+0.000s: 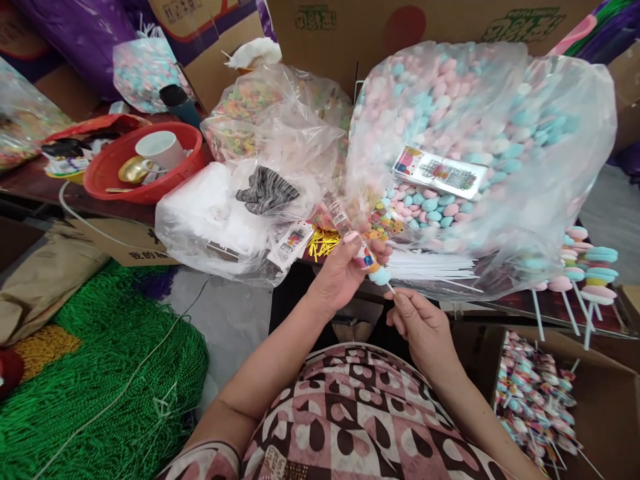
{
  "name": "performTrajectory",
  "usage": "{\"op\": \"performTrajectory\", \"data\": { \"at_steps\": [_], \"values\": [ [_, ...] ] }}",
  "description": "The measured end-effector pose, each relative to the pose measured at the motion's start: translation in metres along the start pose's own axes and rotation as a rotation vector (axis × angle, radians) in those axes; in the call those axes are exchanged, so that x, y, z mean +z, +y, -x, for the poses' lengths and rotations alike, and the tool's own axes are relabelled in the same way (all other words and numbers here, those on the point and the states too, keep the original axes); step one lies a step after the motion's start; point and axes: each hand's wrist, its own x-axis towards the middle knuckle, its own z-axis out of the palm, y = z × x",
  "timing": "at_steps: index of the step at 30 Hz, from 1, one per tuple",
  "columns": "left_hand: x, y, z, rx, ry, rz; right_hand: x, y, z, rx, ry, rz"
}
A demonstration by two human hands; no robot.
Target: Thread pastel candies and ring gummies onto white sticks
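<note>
A marshmallow candy skewer (381, 276) is in front of me, partly inside a clear printed wrapper (367, 257). My left hand (341, 272) is closed around the wrapped part, which hides some of the candy. Below the blue marshmallow, my right hand (420, 325) pinches the skewer's white stick between thumb and fingers. Just beyond my hands lie loose white sticks (430, 265), gold twist ties (323, 244) and a stack of printed wrappers (291, 243). Pink and blue marshmallows (435, 207) spill at the mouth of a big clear bag (545, 180).
More wrappers (440, 172) rest on the big bag. Several unwrapped skewers (595, 273) stand at the table's right edge, above a carton of wrapped ones (535, 400). On the left are a red basin (95, 177), a bag of ring candies (260, 107) and green cord (110, 360).
</note>
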Motion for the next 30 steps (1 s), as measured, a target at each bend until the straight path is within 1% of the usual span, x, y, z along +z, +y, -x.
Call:
{"op": "performTrajectory", "data": {
  "at_steps": [3,5,8,11,13,15,19,21,22,24,27,30],
  "values": [
    [-0.003,0.01,-0.003,0.046,0.035,-0.028,-0.001,0.002,-0.001,0.003,-0.021,0.001],
    [-0.003,0.013,-0.004,0.053,0.071,-0.041,-0.001,0.002,-0.002,0.023,-0.044,-0.01],
    [-0.002,0.01,-0.005,0.067,0.1,-0.021,-0.003,0.003,-0.004,0.025,-0.006,0.017],
    [-0.001,0.004,-0.005,0.083,0.086,-0.006,-0.005,0.005,-0.004,-0.035,0.068,0.138],
    [0.001,-0.001,-0.003,0.079,0.066,-0.024,-0.005,0.006,-0.004,-0.051,0.08,0.147],
    [0.002,-0.006,-0.001,0.057,0.044,-0.05,-0.003,0.006,-0.004,-0.007,0.055,0.048],
    [0.004,-0.012,0.005,0.0,0.022,-0.097,0.0,0.003,-0.005,0.149,-0.054,-0.229],
    [0.003,-0.012,0.006,-0.007,0.011,-0.109,0.0,0.003,-0.005,0.178,-0.084,-0.288],
    [0.003,-0.011,0.005,0.0,0.004,-0.111,-0.001,0.003,-0.005,0.171,-0.085,-0.283],
    [0.002,-0.009,0.002,0.032,0.0,-0.109,-0.002,0.004,-0.004,0.129,-0.062,-0.204],
    [0.002,-0.013,0.001,0.051,0.009,-0.129,-0.002,0.007,-0.003,0.074,0.016,-0.052],
    [0.003,-0.022,0.006,-0.038,0.03,-0.145,-0.001,0.008,-0.004,0.08,0.052,-0.047]
  ]
}}
